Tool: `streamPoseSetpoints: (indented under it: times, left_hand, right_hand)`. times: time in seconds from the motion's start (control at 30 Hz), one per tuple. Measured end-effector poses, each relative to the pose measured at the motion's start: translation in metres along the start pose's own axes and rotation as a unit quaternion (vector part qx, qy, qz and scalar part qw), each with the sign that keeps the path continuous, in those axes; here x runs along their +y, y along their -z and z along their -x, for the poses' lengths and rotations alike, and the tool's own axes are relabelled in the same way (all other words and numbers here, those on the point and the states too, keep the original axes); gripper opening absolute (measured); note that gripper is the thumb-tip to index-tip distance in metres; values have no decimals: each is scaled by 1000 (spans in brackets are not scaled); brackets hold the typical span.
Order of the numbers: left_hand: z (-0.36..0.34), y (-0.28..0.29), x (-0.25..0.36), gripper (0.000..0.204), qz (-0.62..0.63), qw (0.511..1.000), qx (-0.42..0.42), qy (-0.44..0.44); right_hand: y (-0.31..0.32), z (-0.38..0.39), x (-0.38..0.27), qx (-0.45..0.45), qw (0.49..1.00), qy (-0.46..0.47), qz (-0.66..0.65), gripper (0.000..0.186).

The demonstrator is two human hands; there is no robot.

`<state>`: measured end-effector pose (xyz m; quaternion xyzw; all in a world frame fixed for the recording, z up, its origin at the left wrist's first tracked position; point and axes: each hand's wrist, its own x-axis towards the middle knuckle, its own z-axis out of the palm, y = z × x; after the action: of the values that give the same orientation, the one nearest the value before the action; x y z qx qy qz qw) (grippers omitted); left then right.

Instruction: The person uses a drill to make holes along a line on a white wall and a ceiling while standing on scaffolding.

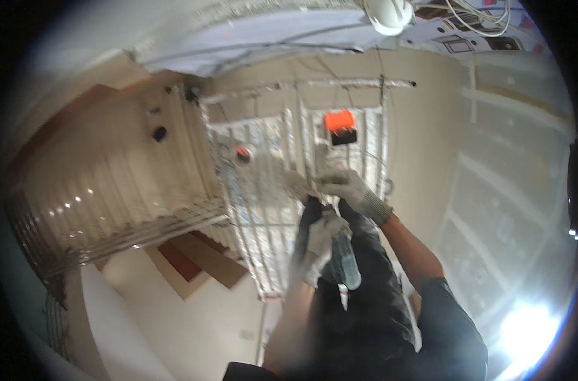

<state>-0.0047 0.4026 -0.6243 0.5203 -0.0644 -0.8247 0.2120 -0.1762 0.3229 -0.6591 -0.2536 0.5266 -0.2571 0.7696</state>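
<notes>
My left hand (324,244), in a pale knit glove, is closed around a translucent bluish plastic item (346,260) over my dark-clothed legs (371,298). My right hand (352,190), also gloved, is a little higher and to the right, fingers curled over the gap above my legs; whatever they hold is too small or hidden to make out. A blurred greyish shape (295,184) is just left of those fingers, too unclear to name. Beyond my hands is a framework of foil-like silvery strips (257,247), with an orange-and-black object (339,124) near its top.
A corrugated beige panel (111,159) with holes spans the left, above brown and red boards (184,260). Grey jointed board (504,178) fills the right, with a bright glare below. A white helmet-like object (387,14) and cables (479,22) are at the top.
</notes>
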Motion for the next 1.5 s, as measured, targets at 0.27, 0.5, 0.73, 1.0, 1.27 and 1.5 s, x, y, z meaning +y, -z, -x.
streamPoseSetpoints:
  times: [0.27, 0.5, 0.73, 1.0, 1.27, 1.5]
  left_hand:
    - [36, 12, 7, 15, -117, 992, -44, 9]
    - [82, -8, 55, 35, -218, 975, -33, -9]
    - [102, -18, 84, 32, -349, 936, -7, -37]
    - [82, -23, 107, 28, -319, 941, -3, -110]
    - [125, -135, 196, 31, -249, 924, 18, -288]
    - [155, -204, 230, 41, -190, 934, 35, -301]
  right_hand:
    - [-15, 36, -31, -6, 997, 69, 42, 38]
    - [-31, 55, -23, -3, 990, 116, -76, 39]
    - [-50, 105, -78, -16, 982, 130, -136, 57]
    - [-67, 132, -39, 47, 936, 230, -262, 73]
    - [-125, 184, -71, 39, 902, 299, -309, 112]
    - [-132, 188, -81, 100, 875, 385, -276, 120]
